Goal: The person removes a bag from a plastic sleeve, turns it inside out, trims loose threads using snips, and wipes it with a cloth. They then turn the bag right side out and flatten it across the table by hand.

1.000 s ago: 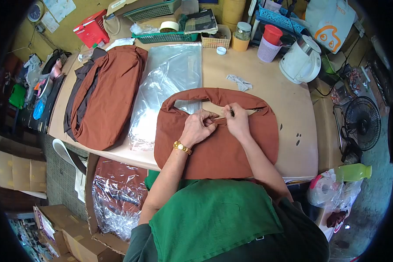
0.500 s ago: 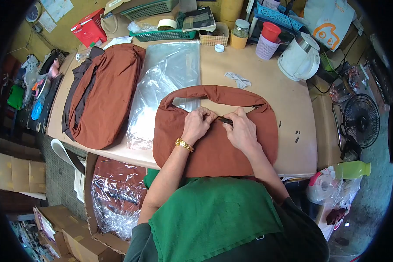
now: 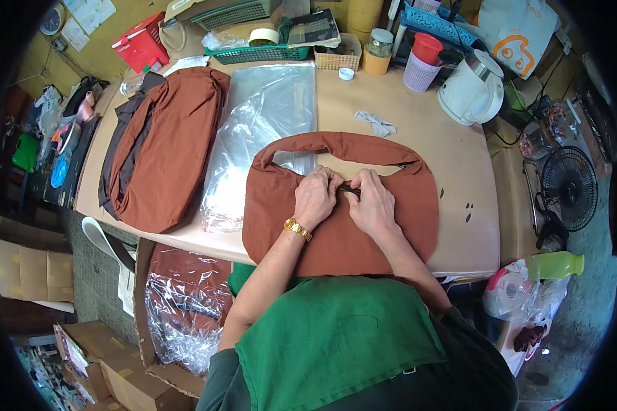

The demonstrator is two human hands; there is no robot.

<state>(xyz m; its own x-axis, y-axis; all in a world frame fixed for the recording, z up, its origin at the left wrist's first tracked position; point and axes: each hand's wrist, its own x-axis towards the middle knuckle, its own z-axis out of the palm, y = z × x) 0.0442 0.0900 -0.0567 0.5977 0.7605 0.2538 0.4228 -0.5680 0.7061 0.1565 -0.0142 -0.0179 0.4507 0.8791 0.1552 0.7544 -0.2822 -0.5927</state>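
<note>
A rust-brown fabric shoulder bag lies flat on the table in front of me, its curved strap pointing away. My left hand is closed, pinching the upper edge of the bag's opening near the middle. Just to its right, my right hand is wrapped round a small black tool that looks like thread snips. The tool's tip meets the left fingertips at the bag's edge, and most of its body is hidden by the right fingers. A zipper end shows at the right of the opening.
Left of the bag lie clear plastic sleeves and a stack of brown bags. A white kettle, a lilac cup and a green basket stand at the back. Below the table is a carton with plastic-wrapped bags.
My right hand has shifted slightly left and turned, its fingers now covering more of the black tool. My left hand has moved a little right and bent over the bag's edge.
</note>
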